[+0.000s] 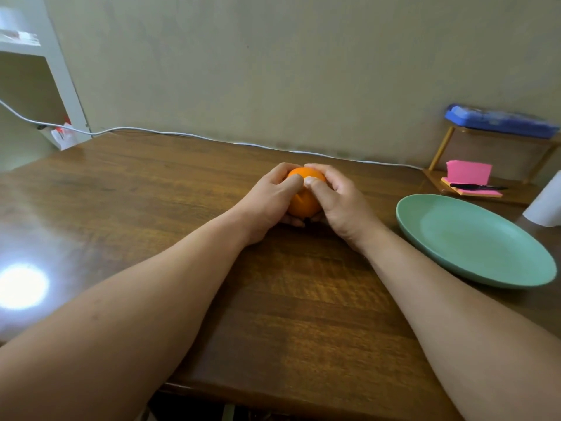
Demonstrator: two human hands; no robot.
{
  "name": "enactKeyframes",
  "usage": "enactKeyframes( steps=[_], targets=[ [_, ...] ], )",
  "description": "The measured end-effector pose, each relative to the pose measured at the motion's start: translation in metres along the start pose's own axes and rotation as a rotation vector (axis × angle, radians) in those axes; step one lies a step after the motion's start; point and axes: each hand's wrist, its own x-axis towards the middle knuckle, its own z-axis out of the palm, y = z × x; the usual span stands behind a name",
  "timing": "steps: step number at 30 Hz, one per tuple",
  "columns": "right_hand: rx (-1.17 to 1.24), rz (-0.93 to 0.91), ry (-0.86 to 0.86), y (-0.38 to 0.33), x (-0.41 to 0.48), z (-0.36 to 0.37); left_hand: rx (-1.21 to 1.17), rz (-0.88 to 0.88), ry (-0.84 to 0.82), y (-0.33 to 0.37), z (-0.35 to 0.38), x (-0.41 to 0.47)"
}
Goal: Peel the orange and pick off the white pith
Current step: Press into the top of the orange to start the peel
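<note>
From my remote seat I see both forearms reaching out from the near edge of the wooden table (303,299) and converging on the orange (303,205), which sits low over the wood in the middle of the table, closer to the far edge than the near one. The left hand (270,199) cups the fruit from its left side, wrist low against the wood, fingers curled over the top and far side. The right hand (340,202) mirrors it from the right, knuckles raised and fingers wrapped over the crown. Both thumbs lie across the side facing me, their tips almost meeting just below the top of the fruit, so each hand grips the orange. A few fingertips show underneath it; I cannot tell whether the fruit touches the table. The skin I can see between the hands is orange all over, with a faint crease that I cannot read clearly. A green plate (473,238) lies near the right edge, well apart from the hands. At the far right corner a small wooden rack (440,153) carries a blue case (501,120) on top and pink sticky notes (469,171) with a black pen (476,186) below. A white cable (212,137) runs along the far edge.
</note>
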Motion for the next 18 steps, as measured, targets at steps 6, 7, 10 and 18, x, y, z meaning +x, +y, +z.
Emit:
enactKeyframes(
  steps=[6, 7, 10, 18],
  targets=[
    [-0.179, -0.013, -0.275, 0.003, -0.003, -0.017, -0.024, -0.032, -0.002, -0.001, -0.003, 0.004],
    [-0.235, -0.041, -0.231, 0.004, -0.002, -0.014, -0.012, -0.038, 0.002, -0.001, -0.003, 0.006],
    [-0.253, -0.125, -0.099, 0.005, 0.002, -0.002, -0.033, -0.062, 0.005, 0.000, -0.004, 0.005],
    [-0.351, -0.175, 0.014, 0.004, -0.007, 0.007, -0.042, -0.114, -0.011, 0.013, -0.001, -0.012]
  ],
)
